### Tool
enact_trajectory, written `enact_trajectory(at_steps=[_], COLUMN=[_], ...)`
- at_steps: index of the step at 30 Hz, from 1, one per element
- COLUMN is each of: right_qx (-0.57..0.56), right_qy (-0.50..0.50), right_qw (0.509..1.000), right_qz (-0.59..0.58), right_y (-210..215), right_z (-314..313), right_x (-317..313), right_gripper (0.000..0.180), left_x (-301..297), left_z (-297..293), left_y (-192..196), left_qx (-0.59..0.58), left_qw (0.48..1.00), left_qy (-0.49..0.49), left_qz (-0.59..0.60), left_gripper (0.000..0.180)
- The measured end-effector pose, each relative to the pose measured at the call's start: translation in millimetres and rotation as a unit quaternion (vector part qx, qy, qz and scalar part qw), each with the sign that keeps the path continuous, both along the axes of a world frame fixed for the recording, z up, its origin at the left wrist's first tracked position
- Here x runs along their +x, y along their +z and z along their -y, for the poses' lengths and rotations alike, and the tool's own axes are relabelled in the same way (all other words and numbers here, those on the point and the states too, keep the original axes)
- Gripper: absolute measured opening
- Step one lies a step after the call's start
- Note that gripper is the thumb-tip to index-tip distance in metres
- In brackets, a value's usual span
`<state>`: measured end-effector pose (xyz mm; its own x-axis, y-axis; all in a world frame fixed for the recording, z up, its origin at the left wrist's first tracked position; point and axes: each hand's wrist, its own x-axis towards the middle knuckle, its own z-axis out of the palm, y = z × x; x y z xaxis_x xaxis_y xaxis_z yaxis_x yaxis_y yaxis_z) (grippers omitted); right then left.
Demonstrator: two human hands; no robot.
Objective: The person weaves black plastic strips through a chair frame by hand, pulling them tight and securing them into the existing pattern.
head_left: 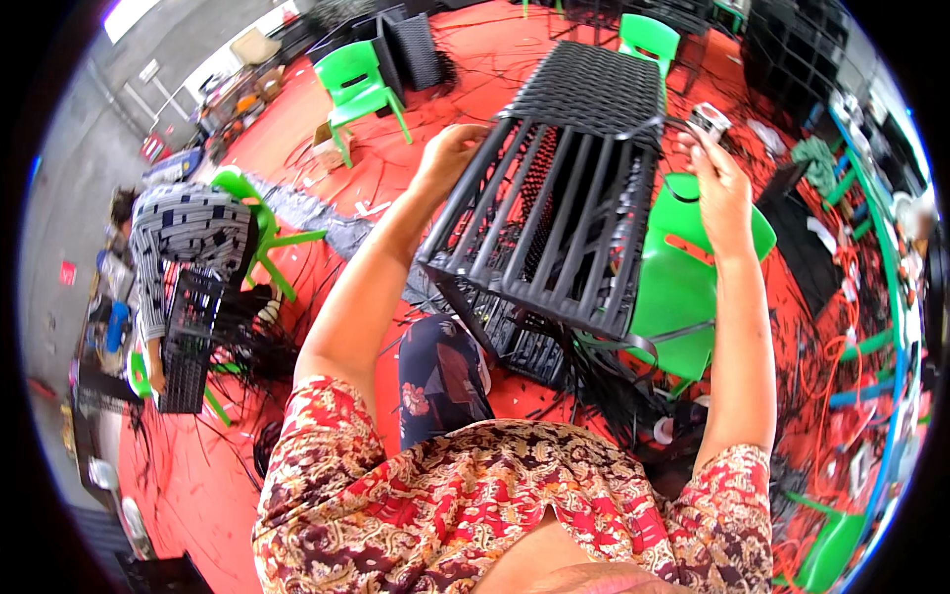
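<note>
I see a bright, evenly lit scene with saturated reds and greens; daylight seems to come from the far left, where a pale opening [127,14] is blown out to white; shadows under the green chair [358,87] are soft and short; the fisheye bends straight edges toward the rim, and a black ring with purple fringing frames the view; the near patterned clothing [465,505] is slightly soft; the far right edge smears into blur.

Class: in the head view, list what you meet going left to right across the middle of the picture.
Seated person in a patterned shirt → left hand → black woven basket → right hand → green table edge.
</note>
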<state>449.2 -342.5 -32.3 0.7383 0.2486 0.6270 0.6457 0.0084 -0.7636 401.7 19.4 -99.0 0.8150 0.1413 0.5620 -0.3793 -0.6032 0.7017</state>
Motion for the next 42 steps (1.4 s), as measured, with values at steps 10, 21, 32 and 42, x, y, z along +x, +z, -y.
enact_trajectory(at_steps=[10,21,32,42], right_qx=[-0.078,-0.078,-0.117,-0.176], right_qy=[-0.040,0.023,0.071,-0.006], right_qw=[0.995,0.997,0.989,0.958], right_qz=[0.049,0.005,0.049,0.225], right_y=[2.0,3.8,3.6,5.1], right_z=[-1.6,-10.1,-9.3,-29.1], right_x=[1.3,-5.4,-4.9,-15.4], right_gripper=[0.025,0.023,0.027,0.033], left_x=[-12.8,-10.3,26.7,-6.8], left_z=[-0.9,-74.4,-139.6,-99.3], left_y=[14.2,-70.4,-142.5,-73.7], left_qx=[0.375,0.410,0.357,0.360], left_qw=[0.882,0.824,0.869,0.858], left_qy=[0.267,0.357,0.301,0.263], left_qz=[-0.105,-0.159,-0.165,-0.254], left_gripper=[0.019,0.018,0.024,0.023])
